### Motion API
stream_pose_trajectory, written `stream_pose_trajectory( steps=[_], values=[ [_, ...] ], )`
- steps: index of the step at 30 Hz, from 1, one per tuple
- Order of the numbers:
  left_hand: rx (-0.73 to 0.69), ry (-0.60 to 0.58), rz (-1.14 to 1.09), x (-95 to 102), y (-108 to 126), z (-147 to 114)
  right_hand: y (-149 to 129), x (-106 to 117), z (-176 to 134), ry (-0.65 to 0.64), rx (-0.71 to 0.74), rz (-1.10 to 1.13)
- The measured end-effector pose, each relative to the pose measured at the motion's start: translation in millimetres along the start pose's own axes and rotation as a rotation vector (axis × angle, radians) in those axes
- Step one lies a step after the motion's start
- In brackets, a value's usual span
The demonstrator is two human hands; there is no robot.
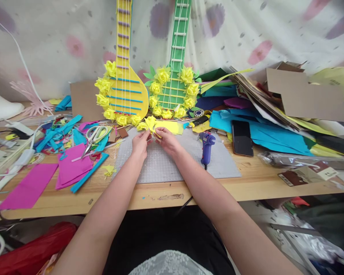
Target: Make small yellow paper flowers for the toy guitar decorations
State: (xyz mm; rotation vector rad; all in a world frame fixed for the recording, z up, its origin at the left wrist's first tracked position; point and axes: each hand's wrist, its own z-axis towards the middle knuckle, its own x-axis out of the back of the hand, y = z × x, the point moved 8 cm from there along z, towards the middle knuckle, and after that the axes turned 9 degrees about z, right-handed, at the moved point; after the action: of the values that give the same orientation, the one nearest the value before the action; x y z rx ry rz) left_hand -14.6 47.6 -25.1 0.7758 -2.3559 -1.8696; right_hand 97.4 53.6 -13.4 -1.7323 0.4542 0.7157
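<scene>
Over the back of the grey cutting mat [160, 164], my left hand [141, 143] and my right hand [166, 140] meet, both with fingers pinched on a yellow paper flower [150, 123]. Its lower part is hidden by my fingers. Just behind leans a yellow paper guitar [129, 89] with blue strips and yellow flowers along its left and lower edge. Beside it stands a green paper guitar [174, 91] ringed with similar flowers. Yellow paper [170, 127] lies right behind my right hand. A blue glue gun [206, 149] rests on the mat's right side.
Scissors [95, 137] lie on scraps at left, near magenta paper sheets [74, 166] and a blue paper strip [89, 173]. To the right are a black phone [242, 138], blue paper [275, 133] and stacked cardboard [304, 91]. A power strip [15, 152] with cables occupies the left edge.
</scene>
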Motion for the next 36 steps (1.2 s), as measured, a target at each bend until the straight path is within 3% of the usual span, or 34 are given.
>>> stream_pose_trajectory(
  steps=[6,14,22,28,36],
  values=[
    [-0.023,-0.030,-0.025,-2.2,4.1,-4.2,1.5,-2.2,-1.6,-0.018,0.035,-0.119],
    [-0.126,-0.049,-0.001,-0.2,9.6,-6.2,11.3,-1.7,-4.4,0.027,-0.060,-0.084],
    [-0.154,-0.103,0.069,-6.5,5.5,-5.5,-5.1,4.5,-0.8,0.131,0.232,-0.313],
    [-0.153,-0.056,0.059,-4.2,6.6,-7.2,-4.9,7.7,2.6,0.115,0.272,-0.374],
    [-0.009,-0.098,-0.033,-4.3,2.0,-10.6,-7.6,9.0,2.1,0.145,0.310,-0.489]
  ],
)
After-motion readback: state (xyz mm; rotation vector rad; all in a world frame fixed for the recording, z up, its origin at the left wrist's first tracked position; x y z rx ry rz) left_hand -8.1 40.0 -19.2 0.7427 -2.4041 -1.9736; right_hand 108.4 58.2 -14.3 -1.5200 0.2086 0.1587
